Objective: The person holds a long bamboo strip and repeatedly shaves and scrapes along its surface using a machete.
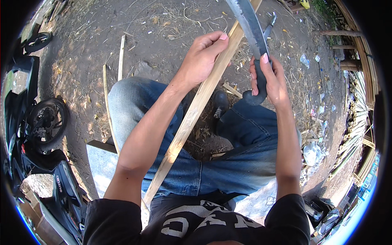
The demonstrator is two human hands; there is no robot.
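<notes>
From my end the left hand (203, 58) looks to be pinching the wooden strip (195, 109), which slants down below those fingers; the right hand (274, 81) has its fingers curled round the machete (256, 38), blade rising past them. I'd brace the strip and angle that edge clear of the pinch, tbh.

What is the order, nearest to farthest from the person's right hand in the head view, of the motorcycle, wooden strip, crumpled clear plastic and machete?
1. Machete: gripped in the right hand.
2. Wooden strip: just to its left, held by the left hand.
3. Crumpled clear plastic: on the ground, lower right.
4. Motorcycle: at the far left.
</notes>
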